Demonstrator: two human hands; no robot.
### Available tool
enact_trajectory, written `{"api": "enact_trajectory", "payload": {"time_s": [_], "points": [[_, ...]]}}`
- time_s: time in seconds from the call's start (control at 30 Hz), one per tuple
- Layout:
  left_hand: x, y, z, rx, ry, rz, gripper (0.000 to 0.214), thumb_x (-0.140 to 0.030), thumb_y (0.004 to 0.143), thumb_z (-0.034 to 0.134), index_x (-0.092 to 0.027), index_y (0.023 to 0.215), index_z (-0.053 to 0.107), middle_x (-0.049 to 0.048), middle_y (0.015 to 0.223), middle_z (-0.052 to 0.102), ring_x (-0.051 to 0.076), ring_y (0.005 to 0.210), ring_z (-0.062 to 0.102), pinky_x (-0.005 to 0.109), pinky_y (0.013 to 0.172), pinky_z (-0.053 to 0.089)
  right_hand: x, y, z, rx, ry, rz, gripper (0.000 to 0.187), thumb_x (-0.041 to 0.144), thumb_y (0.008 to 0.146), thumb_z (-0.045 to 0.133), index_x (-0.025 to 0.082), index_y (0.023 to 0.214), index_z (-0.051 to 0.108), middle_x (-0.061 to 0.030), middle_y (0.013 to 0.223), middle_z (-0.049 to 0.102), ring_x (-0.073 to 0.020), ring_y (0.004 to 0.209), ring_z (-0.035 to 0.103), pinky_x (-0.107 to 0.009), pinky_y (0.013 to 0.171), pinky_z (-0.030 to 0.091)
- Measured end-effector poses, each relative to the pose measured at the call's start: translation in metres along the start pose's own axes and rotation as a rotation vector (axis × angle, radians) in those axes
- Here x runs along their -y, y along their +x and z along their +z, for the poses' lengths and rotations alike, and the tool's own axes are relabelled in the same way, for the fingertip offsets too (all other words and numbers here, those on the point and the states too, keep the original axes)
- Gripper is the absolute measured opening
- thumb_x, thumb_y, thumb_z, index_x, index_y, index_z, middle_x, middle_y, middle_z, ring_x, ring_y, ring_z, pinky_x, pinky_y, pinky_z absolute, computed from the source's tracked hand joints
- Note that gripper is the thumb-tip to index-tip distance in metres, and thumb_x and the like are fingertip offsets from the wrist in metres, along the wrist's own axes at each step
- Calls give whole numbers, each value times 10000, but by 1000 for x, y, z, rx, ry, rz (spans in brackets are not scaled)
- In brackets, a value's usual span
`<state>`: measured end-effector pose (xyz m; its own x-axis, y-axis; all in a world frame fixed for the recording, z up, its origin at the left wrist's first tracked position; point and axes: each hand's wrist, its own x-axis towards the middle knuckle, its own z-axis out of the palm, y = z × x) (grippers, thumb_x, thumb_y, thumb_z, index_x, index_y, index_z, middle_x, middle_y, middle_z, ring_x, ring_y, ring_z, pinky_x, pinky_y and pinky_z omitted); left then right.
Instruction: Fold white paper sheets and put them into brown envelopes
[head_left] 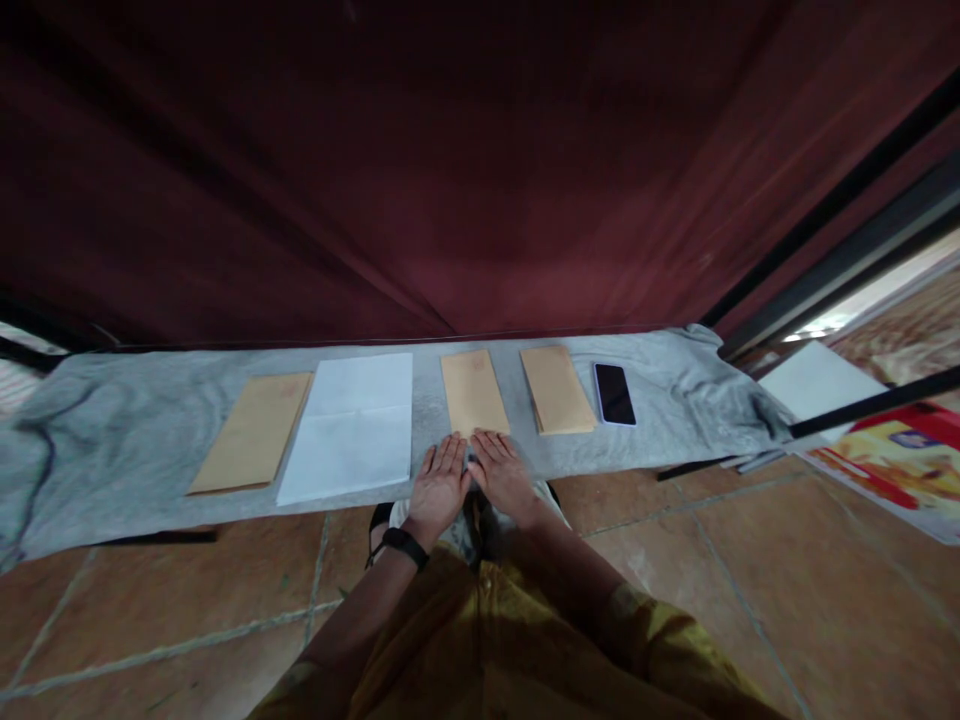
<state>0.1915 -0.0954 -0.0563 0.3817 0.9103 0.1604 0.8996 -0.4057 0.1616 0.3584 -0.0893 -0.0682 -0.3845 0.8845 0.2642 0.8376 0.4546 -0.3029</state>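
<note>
Both hands lie flat, side by side, at the near end of a brown paper envelope (pixel 474 388) in the middle of the cloth. My left hand (pixel 442 484), with a black band on its wrist, has its fingers stretched out on the envelope's near left edge. Beside it, my right hand (pixel 502 472) rests palm down with fingers extended over the near right edge. To the left lies a stack of white paper (pixel 351 425) with a crease across it. Further left is a brown envelope stack (pixel 251 432); another envelope pile (pixel 557 388) lies to the right.
A smartphone (pixel 614 394) lies right of the right-hand envelopes. Grey cloth (pixel 675 390) covers the narrow surface. A dark red curtain (pixel 465 200) hangs behind it. At the right stand metal bars (pixel 847 270) and a red and yellow box (pixel 900 460). Tiled floor (pixel 675 560) shows below.
</note>
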Motion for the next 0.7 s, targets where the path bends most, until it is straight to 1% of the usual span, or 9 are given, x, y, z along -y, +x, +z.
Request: {"api": "enact_trajectory", "payload": {"time_s": [0.1,0.2,0.33,0.47,0.53,0.6,0.7], "points": [[0,-1,1,-13,-20,-6,538,-291,987,406,-141,1499,477,145,1554,471,271,1473,406,499,1224,315,1,1,2,-5,-6,15,501,370,1054,439,130,1492,480,-128,1557,478,-240,1458,418,-453,1226,313],[0,-1,5,-42,-57,-20,538,-325,993,412,-144,1495,482,157,1539,488,285,1466,416,516,1219,319,-7,-3,2,-27,-15,36,511,365,1049,451,136,1506,461,-137,1560,470,-240,1459,418,-457,1214,330],[1,-2,10,-65,-73,-25,549,-356,997,422,-129,1493,478,176,1547,474,299,1463,419,524,1216,314,-17,-10,0,-49,-25,68,518,340,1049,446,136,1525,437,-137,1560,468,-241,1457,426,-459,1217,319],[-2,-3,10,-74,-54,-58,548,-367,997,426,-95,1468,493,213,1543,472,326,1460,419,527,1200,330,-22,-15,-1,-58,-34,84,530,336,1048,442,127,1535,424,-136,1572,450,-246,1462,420,-453,1225,304],[-4,-1,8,-70,-57,-85,531,-363,995,428,-91,1443,516,218,1524,495,337,1445,435,530,1181,354,-22,-15,0,-63,-37,87,526,339,1051,438,125,1531,430,-135,1572,449,-245,1462,420,-454,1226,302],[-6,4,5,-63,-78,-123,488,-337,989,434,-103,1398,558,204,1485,541,336,1404,477,519,1149,395,-21,-15,1,-76,-38,90,513,340,1056,430,120,1520,445,-135,1563,462,-243,1458,426,-459,1226,300],[-6,15,2,-69,-140,-183,406,-275,973,434,-135,1301,627,171,1381,619,312,1288,560,492,1086,456,-20,-15,3,-98,-38,92,498,334,1062,416,115,1507,463,-137,1550,479,-243,1449,439,-466,1225,303]]}}
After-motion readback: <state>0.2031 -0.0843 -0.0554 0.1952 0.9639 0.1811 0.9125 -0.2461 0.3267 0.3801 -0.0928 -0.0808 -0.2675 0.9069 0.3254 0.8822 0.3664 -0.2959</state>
